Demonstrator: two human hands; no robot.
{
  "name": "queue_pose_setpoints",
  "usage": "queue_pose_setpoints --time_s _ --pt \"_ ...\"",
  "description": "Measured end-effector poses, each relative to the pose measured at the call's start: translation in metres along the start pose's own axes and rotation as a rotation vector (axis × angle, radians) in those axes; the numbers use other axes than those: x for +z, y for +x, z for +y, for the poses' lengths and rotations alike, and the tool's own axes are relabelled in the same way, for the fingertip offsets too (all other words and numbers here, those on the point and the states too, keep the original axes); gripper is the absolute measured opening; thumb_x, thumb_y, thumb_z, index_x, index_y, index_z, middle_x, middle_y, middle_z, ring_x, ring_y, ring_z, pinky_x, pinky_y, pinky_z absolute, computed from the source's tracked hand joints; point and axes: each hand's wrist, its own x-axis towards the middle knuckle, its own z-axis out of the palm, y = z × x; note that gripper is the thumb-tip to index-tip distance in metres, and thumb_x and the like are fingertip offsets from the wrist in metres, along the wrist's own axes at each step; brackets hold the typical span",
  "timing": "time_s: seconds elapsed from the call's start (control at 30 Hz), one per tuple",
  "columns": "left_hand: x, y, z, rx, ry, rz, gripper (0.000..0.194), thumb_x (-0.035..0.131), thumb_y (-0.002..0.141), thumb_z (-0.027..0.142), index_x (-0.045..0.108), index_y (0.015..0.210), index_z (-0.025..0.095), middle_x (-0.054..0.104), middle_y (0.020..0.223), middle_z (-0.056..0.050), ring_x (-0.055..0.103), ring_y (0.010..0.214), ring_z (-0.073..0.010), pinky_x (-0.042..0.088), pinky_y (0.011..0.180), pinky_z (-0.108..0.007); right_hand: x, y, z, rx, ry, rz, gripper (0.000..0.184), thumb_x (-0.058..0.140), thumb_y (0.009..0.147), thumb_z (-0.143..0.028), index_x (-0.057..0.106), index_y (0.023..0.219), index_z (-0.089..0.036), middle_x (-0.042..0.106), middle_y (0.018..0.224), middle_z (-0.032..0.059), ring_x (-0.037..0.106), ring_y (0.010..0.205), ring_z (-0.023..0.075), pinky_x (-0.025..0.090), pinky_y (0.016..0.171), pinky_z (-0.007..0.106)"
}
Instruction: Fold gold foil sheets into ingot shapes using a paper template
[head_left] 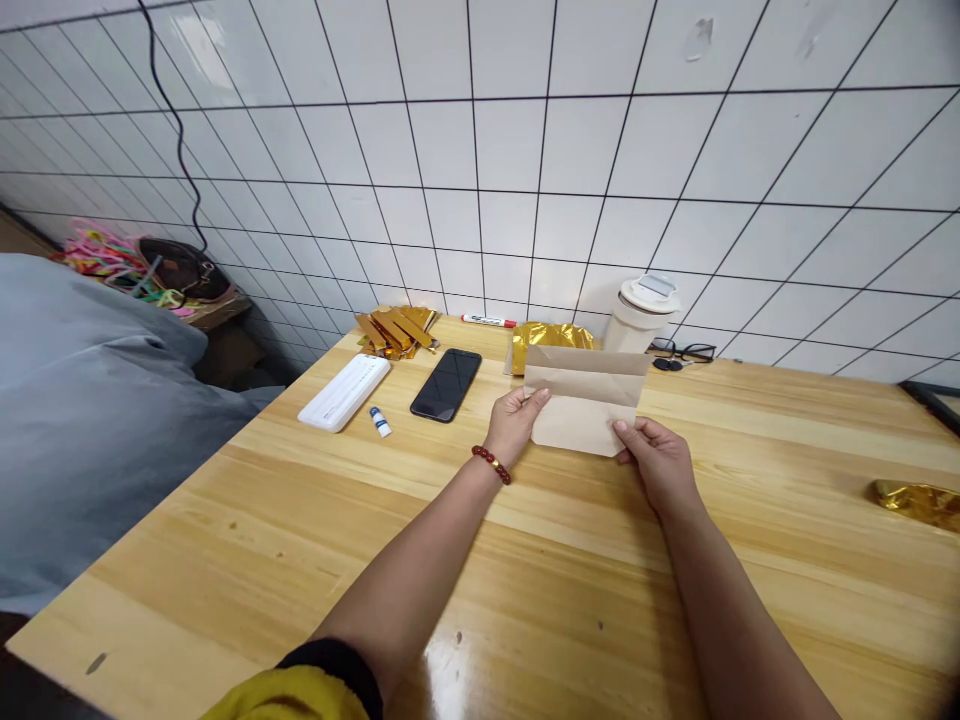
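One brown paper sheet [581, 428] is held at 3 o'clock from the phone [446, 385]: left hand [514, 425] pinching its 9 o'clock edge, right hand [661, 460] its 4 o'clock corner. Creases [589, 401] are formed; the top panel [589, 361] stands unfolded.

Readable text: none | white power bank [344, 393]: print too small | marker [486, 321]: lettering illegible

The person's bare left forearm [420, 560] and right forearm [742, 600] stretch forward, left hand [514, 425] and right hand [664, 468] apart, each pinching between thumb [630, 438] and bent fingers [658, 431].
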Motion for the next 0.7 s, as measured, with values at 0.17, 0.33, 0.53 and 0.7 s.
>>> queue_pose_setpoints --time_s 0.17,0.33,0.53,0.7 --pt "0.003 -0.001 0.002 0.027 0.004 0.001 0.049 0.082 0.059 0.056 0.074 0.083 0.015 0.071 0.072 -0.002 0.064 0.069 -0.0161 0.051 0.071 -0.031 0.0 0.0 0.004 -0.012 0.009 0.048 0.042 0.082 0.061 -0.057 0.068 0.066 -0.018 0.058 0.048 -0.0023 0.046 0.044 0.0095 0.036 0.046 0.022" --pt "-0.005 0.004 0.003 0.055 0.053 0.158 0.043 0.078 0.067 0.055 0.07 0.08 0.015 0.058 0.053 0.004 0.047 0.046 -0.0074 0.038 0.049 -0.022 -0.001 0.005 0.006 -0.036 0.042 0.18 0.043 0.083 0.059 -0.057 0.068 0.069 -0.018 0.056 0.046 -0.0034 0.046 0.042 0.0095 0.036 0.046 0.022" --pt "0.003 0.004 0.015 0.106 0.067 0.349 0.039 0.07 0.076 0.054 0.063 0.075 0.016 0.048 0.041 0.006 0.036 0.039 -0.0054 0.027 0.044 -0.02 -0.002 0.011 0.009 -0.055 0.102 0.274 0.048 0.082 0.057 -0.062 0.065 0.07 -0.019 0.056 0.047 -0.0047 0.046 0.042 0.009 0.037 0.045 0.022" --pt "0.059 -0.08 0.081 0.159 0.072 -0.107 0.043 0.076 0.07 0.06 0.069 0.083 0.02 0.06 0.055 0.0 0.056 0.053 -0.0121 0.045 0.054 -0.027 -0.004 0.011 0.012 -0.12 0.021 0.199 0.049 0.075 0.065 -0.067 0.064 0.071 -0.019 0.057 0.046 -0.003 0.05 0.042 0.0115 0.04 0.046 0.024"
